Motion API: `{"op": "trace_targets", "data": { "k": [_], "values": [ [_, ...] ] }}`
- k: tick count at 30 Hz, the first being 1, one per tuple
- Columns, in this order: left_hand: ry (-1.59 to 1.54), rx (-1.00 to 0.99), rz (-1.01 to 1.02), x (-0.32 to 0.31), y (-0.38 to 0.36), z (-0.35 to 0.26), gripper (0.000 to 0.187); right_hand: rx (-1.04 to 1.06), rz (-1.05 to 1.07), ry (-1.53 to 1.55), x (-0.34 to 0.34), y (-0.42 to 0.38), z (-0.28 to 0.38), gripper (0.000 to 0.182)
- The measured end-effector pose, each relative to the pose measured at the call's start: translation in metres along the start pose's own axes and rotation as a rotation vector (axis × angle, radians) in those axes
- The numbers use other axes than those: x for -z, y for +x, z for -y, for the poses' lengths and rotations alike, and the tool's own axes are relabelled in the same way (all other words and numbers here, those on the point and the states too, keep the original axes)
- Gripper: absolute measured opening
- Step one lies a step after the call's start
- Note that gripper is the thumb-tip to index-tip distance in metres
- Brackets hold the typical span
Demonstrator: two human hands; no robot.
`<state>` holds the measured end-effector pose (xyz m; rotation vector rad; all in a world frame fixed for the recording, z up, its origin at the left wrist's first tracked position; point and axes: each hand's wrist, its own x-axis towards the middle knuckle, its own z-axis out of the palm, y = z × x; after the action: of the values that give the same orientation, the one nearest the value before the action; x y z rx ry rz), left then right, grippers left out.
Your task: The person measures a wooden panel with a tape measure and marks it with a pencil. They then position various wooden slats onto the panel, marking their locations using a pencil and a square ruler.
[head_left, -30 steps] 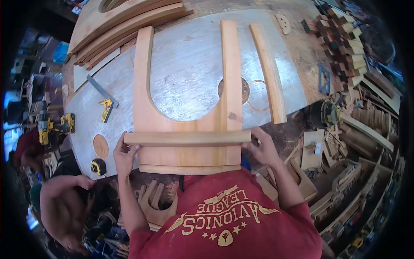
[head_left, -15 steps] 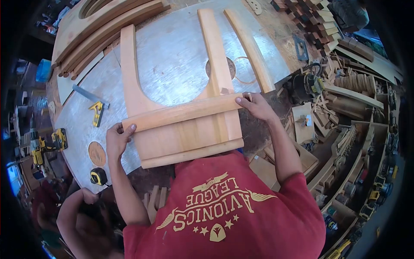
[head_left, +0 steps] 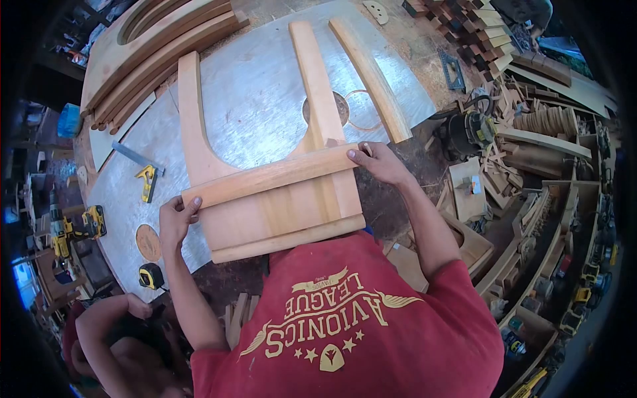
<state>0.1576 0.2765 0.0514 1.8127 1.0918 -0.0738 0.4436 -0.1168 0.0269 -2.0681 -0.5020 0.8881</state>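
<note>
A wooden strip (head_left: 272, 174) lies crosswise over a U-shaped wooden panel (head_left: 279, 209), and I hold it at both ends. My left hand (head_left: 175, 220) is closed on the strip's left end, thumb on top. At the other end my right hand (head_left: 381, 163) grips it between thumb and fingers. Two long arms of the panel point away from me. Along its near edge runs a second wooden strip (head_left: 288, 240), close to my red shirt. One more loose strip (head_left: 371, 79) rests to the right of the panel.
The panel lies on a metal-topped table (head_left: 252, 86). On the left are a square (head_left: 147, 180), a tape measure (head_left: 151, 276) and a drill (head_left: 63, 229). A power tool (head_left: 468, 132) stands at right near scrap wood. Another person's arm (head_left: 103, 325) is at lower left.
The panel and the strip in my hands appear slightly further left in view. Both hands keep their grip on the strip's ends.
</note>
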Motion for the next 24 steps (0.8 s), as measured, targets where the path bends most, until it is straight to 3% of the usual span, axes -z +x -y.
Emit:
{"op": "trace_targets", "data": {
  "k": [8,11,14,17,24],
  "values": [
    [0.027,0.005,0.012,0.001,0.001,0.002,0.05,-0.012,-0.007,0.043,-0.003,0.003,-0.009,0.048],
    [0.005,-0.004,0.046,0.005,0.012,0.019,0.083,0.023,-0.006,-0.022,0.0,0.002,-0.006,0.047],
    [0.048,0.004,-0.008,0.002,0.004,0.007,0.05,0.047,-0.018,-0.023,0.0,0.0,-0.002,0.046],
    [0.015,0.008,0.018,0.001,0.002,0.001,0.051,-0.024,0.011,-0.027,0.002,0.0,-0.001,0.046],
    [-0.027,0.023,0.012,0.002,0.004,0.003,0.051,0.044,-0.012,-0.035,-0.001,0.003,-0.008,0.047]
  ]
}}
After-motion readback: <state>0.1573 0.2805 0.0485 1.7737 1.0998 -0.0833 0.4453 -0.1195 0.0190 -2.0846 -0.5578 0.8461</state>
